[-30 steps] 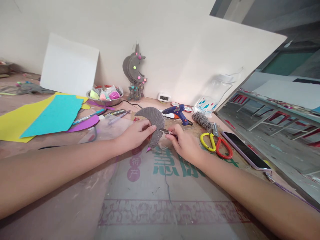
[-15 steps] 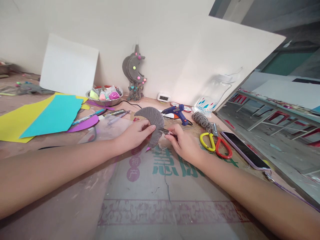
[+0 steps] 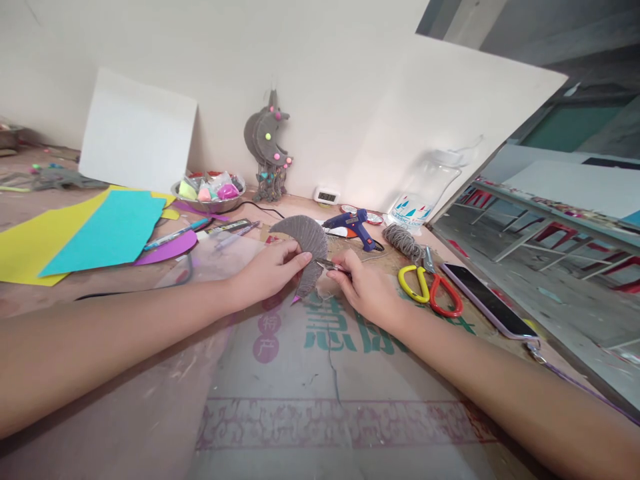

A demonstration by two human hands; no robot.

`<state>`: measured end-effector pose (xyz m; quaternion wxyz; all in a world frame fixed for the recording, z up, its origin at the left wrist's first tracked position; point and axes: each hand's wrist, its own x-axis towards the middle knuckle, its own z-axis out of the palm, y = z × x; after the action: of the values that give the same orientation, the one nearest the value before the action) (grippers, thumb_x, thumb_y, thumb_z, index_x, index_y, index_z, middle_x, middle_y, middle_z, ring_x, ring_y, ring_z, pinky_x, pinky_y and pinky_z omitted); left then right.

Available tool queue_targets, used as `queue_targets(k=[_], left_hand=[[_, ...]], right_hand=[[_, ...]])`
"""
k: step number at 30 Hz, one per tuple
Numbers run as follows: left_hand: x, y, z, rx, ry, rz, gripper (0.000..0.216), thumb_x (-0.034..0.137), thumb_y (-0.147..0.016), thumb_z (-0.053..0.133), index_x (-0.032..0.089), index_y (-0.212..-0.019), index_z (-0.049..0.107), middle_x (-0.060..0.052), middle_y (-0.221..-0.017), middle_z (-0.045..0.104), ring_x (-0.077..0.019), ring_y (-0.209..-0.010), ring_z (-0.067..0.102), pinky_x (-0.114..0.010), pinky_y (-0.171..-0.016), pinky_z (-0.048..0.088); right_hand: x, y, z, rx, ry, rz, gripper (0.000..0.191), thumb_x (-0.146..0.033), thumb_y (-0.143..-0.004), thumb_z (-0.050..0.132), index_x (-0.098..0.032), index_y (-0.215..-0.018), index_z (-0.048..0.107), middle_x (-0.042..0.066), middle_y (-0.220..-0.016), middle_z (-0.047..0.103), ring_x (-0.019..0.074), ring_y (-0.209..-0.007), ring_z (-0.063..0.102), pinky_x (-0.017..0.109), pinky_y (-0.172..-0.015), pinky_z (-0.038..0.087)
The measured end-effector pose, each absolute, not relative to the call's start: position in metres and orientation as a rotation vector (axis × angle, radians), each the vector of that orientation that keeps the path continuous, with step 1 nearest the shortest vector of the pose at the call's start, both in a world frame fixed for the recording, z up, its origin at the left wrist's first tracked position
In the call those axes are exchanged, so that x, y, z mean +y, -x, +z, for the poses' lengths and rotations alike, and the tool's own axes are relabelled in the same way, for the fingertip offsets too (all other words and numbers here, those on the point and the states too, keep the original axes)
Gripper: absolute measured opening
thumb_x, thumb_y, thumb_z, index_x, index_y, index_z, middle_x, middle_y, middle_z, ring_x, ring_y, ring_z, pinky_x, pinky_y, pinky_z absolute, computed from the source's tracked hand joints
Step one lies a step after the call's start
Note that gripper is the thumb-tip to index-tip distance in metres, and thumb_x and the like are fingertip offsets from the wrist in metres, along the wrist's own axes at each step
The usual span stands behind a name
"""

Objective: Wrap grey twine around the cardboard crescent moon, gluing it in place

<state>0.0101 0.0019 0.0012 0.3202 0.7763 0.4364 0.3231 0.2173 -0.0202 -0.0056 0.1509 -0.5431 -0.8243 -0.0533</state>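
Both forearms were cut off at the bottom and side edges, so elbows were out of frame. They reached forward over the table (image 3: 150, 427), converging at centre. The printed sheet (image 3: 330, 373) under them was partly covered by the arms, its lettering only half readable.

Left hand (image 3: 267, 270) had its grip pinched on the grey yarn-wrapped crescent (image 3: 306, 243), thumb on the near face and fingers behind it — fingertips mostly hidden. The crescent was held upright just above the table, its lower tip near the sheet.

Right hand (image 3: 365, 290) was closed on a small metal tool (image 3: 327, 265), its tip touching the crescent's right edge; the tool was too small and too covered by fingers to identify — only the shiny front end showed.

Just right of that hand lay the scissors (image 3: 431, 290) with yellow and red handles, blades partly under a yarn bundle (image 3: 404, 241). A phone (image 3: 487, 303) lay beyond them at the table edge. Farther back: blue glue gun (image 3: 356, 225), bowl (image 3: 209, 193) of coloured bits, finished crescent ornament (image 3: 267, 147) against the wall.
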Motion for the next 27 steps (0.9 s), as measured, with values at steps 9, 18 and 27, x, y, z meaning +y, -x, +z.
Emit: queue_targets(k=[9, 18, 27], left_hand=[[0.003, -0.0089, -0.0004, 1.123, -1.953, 0.858, 0.036, 0.046, -0.088, 0.04, 0.019, -0.064, 0.047, 0.002, -0.062, 0.053, -0.0135, -0.061, 0.053, -0.027, -0.059, 0.04], [0.0018, -0.0096, 0.0026, 1.127, -2.011, 0.849, 0.037, 0.044, -0.088, 0.04, 0.018, -0.063, 0.048, 0.001, -0.063, 0.054, -0.0141, -0.064, 0.054, -0.027, -0.061, 0.04], [0.0006, -0.0098, 0.0027, 1.144, -2.013, 0.835, 0.038, 0.045, -0.088, 0.04, 0.019, -0.063, 0.048, 0.0, -0.064, 0.054, -0.0146, -0.063, 0.053, -0.027, -0.059, 0.04]], right_hand=[[-0.0207, -0.2184, -0.0066, -2.344, 1.503, -0.186, 0.025, -0.038, -0.093, 0.04, -0.019, -0.106, 0.048, 0.005, -0.089, 0.07, 0.0214, -0.077, 0.066, 0.026, -0.059, 0.038], [-0.0203, -0.2178, -0.0062, -2.357, 1.499, -0.131, 0.025, -0.038, -0.092, 0.042, -0.019, -0.107, 0.049, 0.006, -0.093, 0.071, 0.0219, -0.08, 0.067, 0.026, -0.061, 0.04], [-0.0204, -0.2169, -0.0053, -2.403, 1.511, -0.142, 0.023, -0.036, -0.093, 0.041, -0.018, -0.106, 0.049, 0.006, -0.092, 0.071, 0.0211, -0.078, 0.067, 0.026, -0.059, 0.039]])
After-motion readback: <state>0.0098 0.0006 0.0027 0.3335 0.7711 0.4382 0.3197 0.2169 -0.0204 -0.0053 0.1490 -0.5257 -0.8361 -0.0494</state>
